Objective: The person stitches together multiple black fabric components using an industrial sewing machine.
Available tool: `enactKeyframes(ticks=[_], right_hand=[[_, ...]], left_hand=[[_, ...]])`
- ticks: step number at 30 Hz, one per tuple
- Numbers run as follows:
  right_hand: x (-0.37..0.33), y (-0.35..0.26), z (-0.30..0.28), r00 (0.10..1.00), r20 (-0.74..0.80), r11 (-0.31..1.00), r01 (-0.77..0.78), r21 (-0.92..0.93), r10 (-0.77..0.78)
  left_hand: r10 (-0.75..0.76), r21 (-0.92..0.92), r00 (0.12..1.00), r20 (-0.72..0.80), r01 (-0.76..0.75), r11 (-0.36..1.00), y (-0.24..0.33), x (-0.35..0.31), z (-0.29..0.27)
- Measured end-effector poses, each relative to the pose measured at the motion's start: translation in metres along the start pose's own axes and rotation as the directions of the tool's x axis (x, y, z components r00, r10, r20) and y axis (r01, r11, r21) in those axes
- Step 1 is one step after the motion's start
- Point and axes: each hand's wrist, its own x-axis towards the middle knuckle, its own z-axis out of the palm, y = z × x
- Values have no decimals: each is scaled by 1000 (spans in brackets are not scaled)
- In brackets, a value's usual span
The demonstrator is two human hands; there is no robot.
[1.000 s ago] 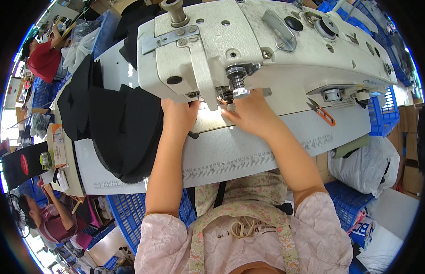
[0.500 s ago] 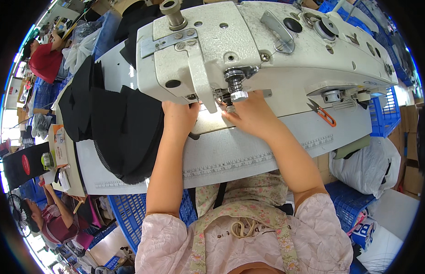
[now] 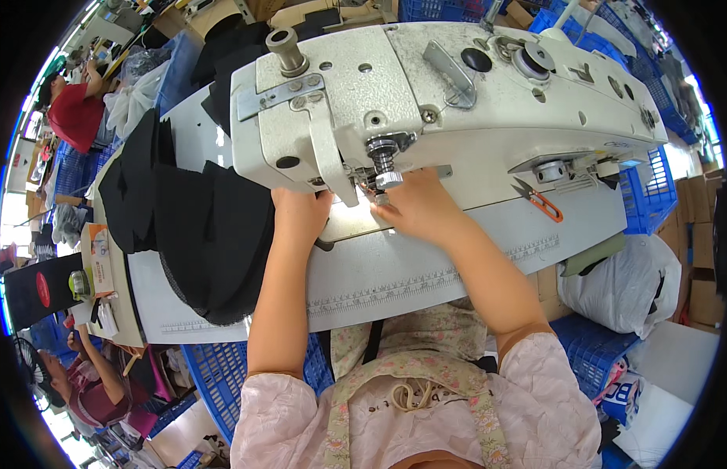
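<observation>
A white industrial sewing machine (image 3: 332,102) stands over a pale work surface, lit around its needle area. To the left of the presser foot is my left hand (image 3: 299,215), its fingers hidden behind the machine head and only the thumb side showing. On the other side, my right hand (image 3: 418,205) lies close to the needle, thumb toward the light, with the other fingers mostly out of sight. Whatever lies under the fingers cannot be made out. Beside my left forearm, black fabric pieces (image 3: 215,242) are stacked. Orange-handled thread snips (image 3: 541,202) rest right of my right hand.
A printed ruler strip (image 3: 379,295) runs along the table's front edge. Blue plastic crates (image 3: 219,375) stand below, with a white plastic bag (image 3: 625,285) at the right. Two other people sit at the far left, one in a red shirt (image 3: 73,109).
The whole view has shifted slightly, so the machine and table sit a little lower and further left. Both hands remain beside the needle, with little visible movement of their own.
</observation>
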Motion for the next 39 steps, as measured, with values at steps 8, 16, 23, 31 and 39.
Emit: enactKeyframes(ticks=[8,16,23,31,39], right_hand=[[1,-2,-1,999,-15,999,-35,35,36],[-1,-1,-1,999,-46,1000,-7,6,7],[2,-2,0,997,-78,1000,-17,1,17],[3,-7,0,997,-79,999,20,-31,-22],[-4,-1,-2,997,-19,997,-74,-37,74]], left_hand=[[31,154,1000,-4,-30,988,-22,-6,15],[32,146,999,25,-35,989,-16,-4,13],[35,59,999,-4,-35,998,-6,1,5],[-19,192,999,30,13,981,-10,6,-8],[-259,304,864,-431,409,860,-11,-38,-142]])
